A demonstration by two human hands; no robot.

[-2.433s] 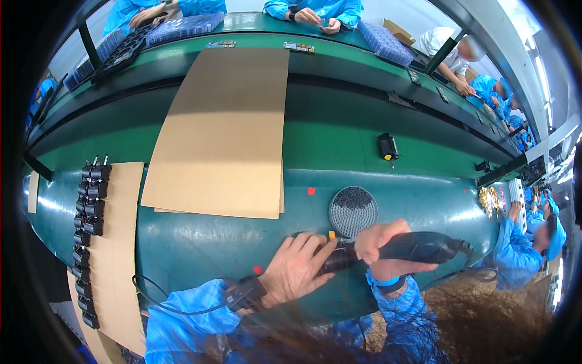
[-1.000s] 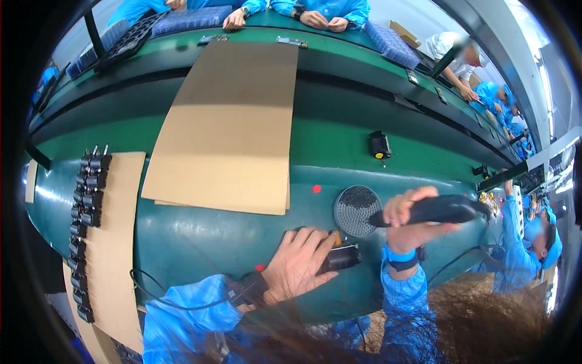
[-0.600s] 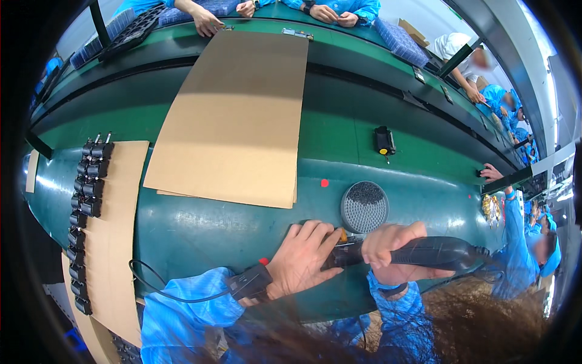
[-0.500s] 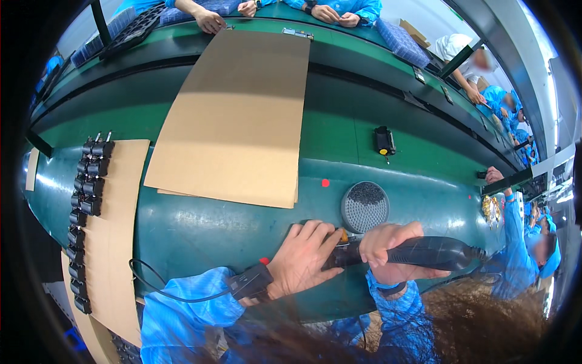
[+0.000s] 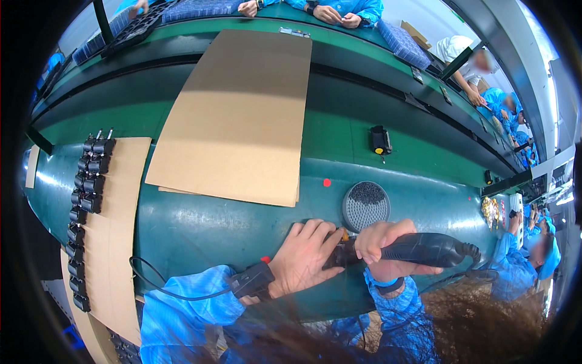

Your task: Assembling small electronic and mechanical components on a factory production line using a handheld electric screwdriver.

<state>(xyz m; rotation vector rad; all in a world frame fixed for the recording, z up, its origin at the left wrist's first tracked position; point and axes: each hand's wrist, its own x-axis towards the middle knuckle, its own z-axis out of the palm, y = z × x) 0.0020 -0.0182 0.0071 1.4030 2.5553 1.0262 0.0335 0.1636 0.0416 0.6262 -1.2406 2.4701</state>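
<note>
My right hand (image 5: 388, 242) is wrapped around a black electric screwdriver (image 5: 427, 249), which lies nearly level with its cord end to the right. Its tip end points left, toward my left hand (image 5: 304, 259). That hand is bent over a small black part (image 5: 334, 258) on the green bench mat, thumb and fingers pressed around it. A yellow-orange bit of it shows beyond the fingertips; most of the part is hidden, and so is the contact with the screwdriver. Just past my right hand sits a round grey dish (image 5: 366, 219) of tiny dark screws.
Large cardboard sheets (image 5: 233, 121) lie ahead. Black assembled units (image 5: 91, 182) stand in a column on cardboard (image 5: 118, 230) at left. One black unit with a yellow dot (image 5: 380, 141) rests on the green conveyor. A co-worker (image 5: 521, 249) is at right; others work across.
The screwdriver's rear end has shifted slightly down and left with my right hand. My left hand stays put. Across the bench, a co-worker's hand has withdrawn from the cardboard's far edge.
</note>
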